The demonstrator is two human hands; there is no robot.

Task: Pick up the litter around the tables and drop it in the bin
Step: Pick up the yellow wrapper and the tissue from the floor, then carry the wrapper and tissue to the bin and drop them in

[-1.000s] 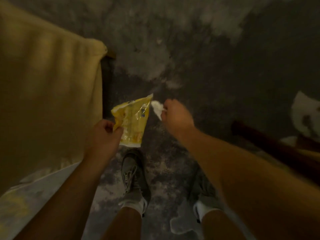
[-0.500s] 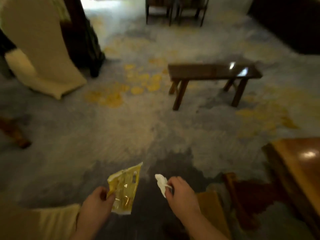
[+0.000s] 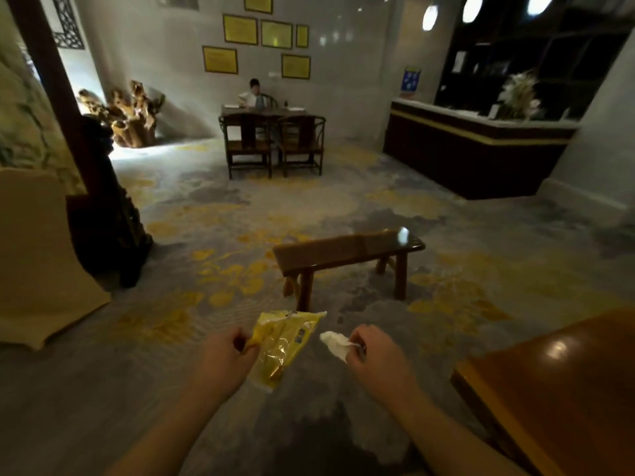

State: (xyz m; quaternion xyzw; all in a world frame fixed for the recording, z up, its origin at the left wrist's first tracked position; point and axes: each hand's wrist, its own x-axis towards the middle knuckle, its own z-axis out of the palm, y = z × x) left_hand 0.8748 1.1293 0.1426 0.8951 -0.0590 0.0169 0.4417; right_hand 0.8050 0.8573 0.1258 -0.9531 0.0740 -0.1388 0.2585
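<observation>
My left hand (image 3: 225, 359) pinches the top corner of a crumpled yellow snack wrapper (image 3: 281, 345), which hangs in front of me above the carpet. Just to its right, my right hand (image 3: 376, 355) is closed on a scrap of white tissue (image 3: 335, 343) that sticks out to the left of my fingers. Both hands are held at about waist height, a short gap apart. No bin shows in the head view.
A low dark wooden bench (image 3: 347, 250) stands straight ahead. An orange-brown table (image 3: 563, 389) fills the lower right. A cream-covered chair (image 3: 37, 259) is at the left. Further back are two wooden chairs (image 3: 273, 144), a seated person (image 3: 252, 94) and a reception counter (image 3: 477, 146).
My view has lifted from the floor and my feet up to the room. Both hands keep their hold on the wrapper and the tissue.
</observation>
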